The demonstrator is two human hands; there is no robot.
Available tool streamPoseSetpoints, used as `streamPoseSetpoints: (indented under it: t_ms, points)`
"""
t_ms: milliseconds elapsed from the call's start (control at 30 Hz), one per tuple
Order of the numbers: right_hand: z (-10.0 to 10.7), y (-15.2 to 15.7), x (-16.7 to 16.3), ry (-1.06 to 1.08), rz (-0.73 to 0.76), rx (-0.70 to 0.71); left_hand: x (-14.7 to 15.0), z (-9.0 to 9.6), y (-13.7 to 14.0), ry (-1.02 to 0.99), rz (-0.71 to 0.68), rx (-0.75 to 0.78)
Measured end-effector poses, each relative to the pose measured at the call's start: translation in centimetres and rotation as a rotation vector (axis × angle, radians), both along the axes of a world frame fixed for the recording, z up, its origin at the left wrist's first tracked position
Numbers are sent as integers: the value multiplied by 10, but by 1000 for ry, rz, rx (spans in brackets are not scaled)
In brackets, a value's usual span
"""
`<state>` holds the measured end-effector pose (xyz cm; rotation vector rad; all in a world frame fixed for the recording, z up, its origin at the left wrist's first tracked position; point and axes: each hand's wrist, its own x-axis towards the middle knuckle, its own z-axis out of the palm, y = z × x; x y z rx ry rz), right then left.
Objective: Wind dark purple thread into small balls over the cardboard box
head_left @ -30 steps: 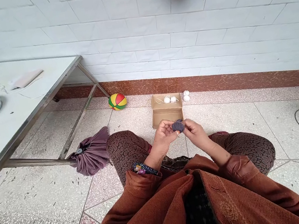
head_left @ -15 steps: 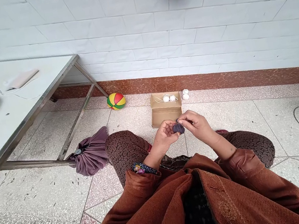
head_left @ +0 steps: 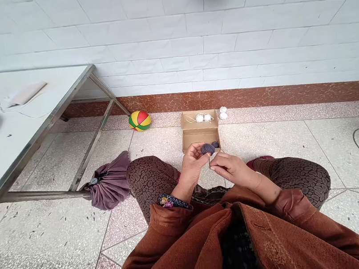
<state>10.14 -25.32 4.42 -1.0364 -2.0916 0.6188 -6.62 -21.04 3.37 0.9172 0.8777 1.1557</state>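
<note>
Winding seems in hand; left hand (head_left: 193, 161) pinching the dark yarn ball (head_left: 207, 149) by the open box's (head_left: 195, 138) near edge; right hand (head_left: 230, 168) apparently pinching its strand (head_left: 209, 160); the next turn likely needs steady tension.

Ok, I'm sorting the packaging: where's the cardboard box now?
In the head view, near centre, the open cardboard box lies on the floor beyond the left hand, right of the multicoloured ball.
</note>
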Motion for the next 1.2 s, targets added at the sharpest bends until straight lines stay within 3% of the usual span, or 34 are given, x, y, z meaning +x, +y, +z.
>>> streamPoseSetpoints:
  t_ms: [200,300,400,567,733,833,967,1100,1200]
  points:
    - [30,23,11,57,-79,71,1,5,-5,-2,-170,30]
    - [23,38,17,100,-210,50,2,9,-9,-58,-254,57]
    - [1,40,16,133,-309,-5,3,13,-11,-130,-268,38]
    - [-25,21,5,122,-298,-56,3,12,-7,-196,-171,-47]
    - [-7,5,-2,87,-121,-55,-1,4,0,-49,-64,-60]
    - [11,5,0,74,-62,-21,-3,3,1,69,-94,0]
    - [24,21,7,77,-115,21,-4,9,-1,81,-190,86]
    - [17,36,13,97,-263,43,-1,16,-7,-37,-335,101]
    - [-1,37,14,127,-321,9,3,17,-12,-161,-346,35]
